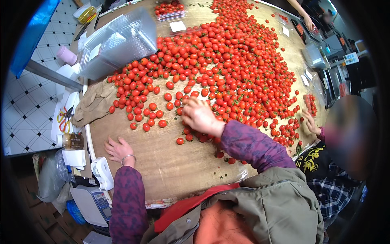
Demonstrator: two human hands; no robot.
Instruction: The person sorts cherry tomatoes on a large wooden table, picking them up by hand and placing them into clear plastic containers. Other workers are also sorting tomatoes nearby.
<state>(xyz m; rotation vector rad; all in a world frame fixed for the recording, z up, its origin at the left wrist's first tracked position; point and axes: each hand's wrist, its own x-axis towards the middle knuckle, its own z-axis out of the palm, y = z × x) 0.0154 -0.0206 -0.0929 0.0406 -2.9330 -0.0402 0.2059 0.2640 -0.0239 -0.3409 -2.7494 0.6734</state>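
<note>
My left hand (119, 151) rests palm down on the bare wood at the left of the tabletop (152, 167), its fingers spread, with a bracelet at the wrist. My right hand (199, 117) is over the near edge of a large heap of cherry tomatoes (243, 61); its fingers are curled and blurred, and whether they hold a tomato cannot be told. Loose tomatoes (163, 123) lie between the two hands. A smaller cluster of tomatoes (134, 82) lies beside a stack of clear plastic clamshell boxes (122, 42).
A brown cloth (94, 102) lies at the left edge, near scissors (64, 119), a jar (73, 141), a white tape dispenser (102, 174) and a scale (91, 204). A co-worker's hand (310, 122) is at the right beside a tomato-filled box (310, 105); another person's arm (300, 12) reaches in at top right.
</note>
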